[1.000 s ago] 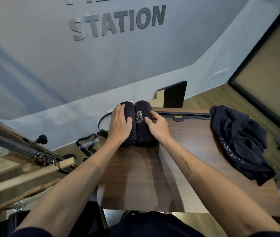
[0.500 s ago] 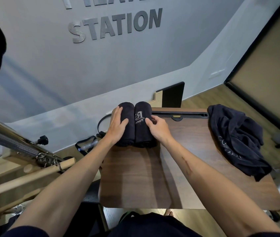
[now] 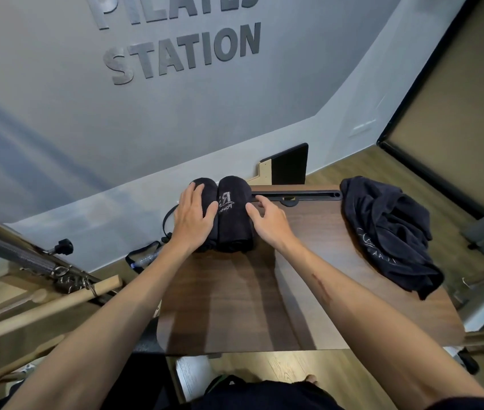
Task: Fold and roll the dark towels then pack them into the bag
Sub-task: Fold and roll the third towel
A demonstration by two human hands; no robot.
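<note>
Wood table (image 3: 308,291), 2 rolled towels (image 3: 233,214), loose towel pile (image 3: 391,235)

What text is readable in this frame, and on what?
"STATION": raised grey letters on the grey wall.
"PILATES": row above it, tops cut off by the frame edge.
Light embroidered logo on the right rolled dark towel: a large "R", small script below too blurred to read.
Light lettering on the crumpled dark towel pile: too blurred to read.

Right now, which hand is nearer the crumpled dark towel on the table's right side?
Right. The right hand rests against the rolled towels, with bare table separating it from the crumpled towel; the left hand lies farther left.
</note>
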